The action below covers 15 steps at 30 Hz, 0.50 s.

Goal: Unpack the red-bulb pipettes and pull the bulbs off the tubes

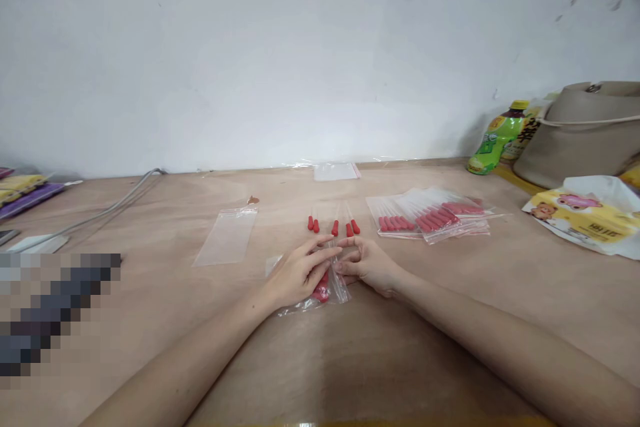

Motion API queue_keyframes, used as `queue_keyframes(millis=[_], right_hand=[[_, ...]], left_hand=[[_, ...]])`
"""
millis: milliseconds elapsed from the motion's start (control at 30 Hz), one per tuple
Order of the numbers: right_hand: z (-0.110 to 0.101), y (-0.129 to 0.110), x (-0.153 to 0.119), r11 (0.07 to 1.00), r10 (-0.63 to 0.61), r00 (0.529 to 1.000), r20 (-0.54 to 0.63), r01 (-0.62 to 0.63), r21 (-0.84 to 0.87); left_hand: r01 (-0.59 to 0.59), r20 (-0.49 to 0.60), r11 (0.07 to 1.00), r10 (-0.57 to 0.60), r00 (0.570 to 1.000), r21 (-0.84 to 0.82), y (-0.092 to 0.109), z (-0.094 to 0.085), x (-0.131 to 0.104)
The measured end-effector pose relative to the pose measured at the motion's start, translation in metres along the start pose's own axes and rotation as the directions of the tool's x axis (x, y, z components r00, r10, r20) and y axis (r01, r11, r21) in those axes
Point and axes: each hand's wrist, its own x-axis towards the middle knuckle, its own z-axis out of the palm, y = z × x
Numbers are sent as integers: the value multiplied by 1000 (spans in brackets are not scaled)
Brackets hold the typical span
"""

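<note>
Clear plastic makes up the flat bag [227, 237] lying on the wooden table [150, 293] to your left; it looks light enough for a brushing sleeve or wrist to slide it askew. Next comes your left hand [300, 270], palm down with its fingers reaching forward over the worked bag [341, 288]. That bag lies on the table between your hands, partly covered, with red ends [323, 291] showing through the film. Press too hard there and you might pin the plastic so that its mouth won't part, or bend a thin stem. Whether those fingers grip anything, you cannot tell.

Just beyond your fingertips lie the loose red-ended pieces [335, 227], their slim clear stems towards the wall. They look free to roll, so a careless knuckle could scatter them or turn them out of line. Your right hand [373, 267] has its thumb and fingers curled at the bag's edge; they seem to pinch the film, but you cannot tell for sure. Tug unevenly and the edge could tear, or red ends could slip out.

Farther right, the filled bags [435, 219] overlap; an elbow swung wide might fan them apart, perhaps into the tissue pack [590, 220].
</note>
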Motion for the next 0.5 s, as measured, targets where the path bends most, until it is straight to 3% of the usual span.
queue_keyframes(millis=[167,500], right_hand=[[6,3,7,998,-13,999,-43,11,-56],[3,-6,4,998,43,999,5,-42,-42]], left_hand=[[-14,7,1000,14,1000,17,-7,-3,-2],[-40,14,998,39,999,39,-17,-1,-1]])
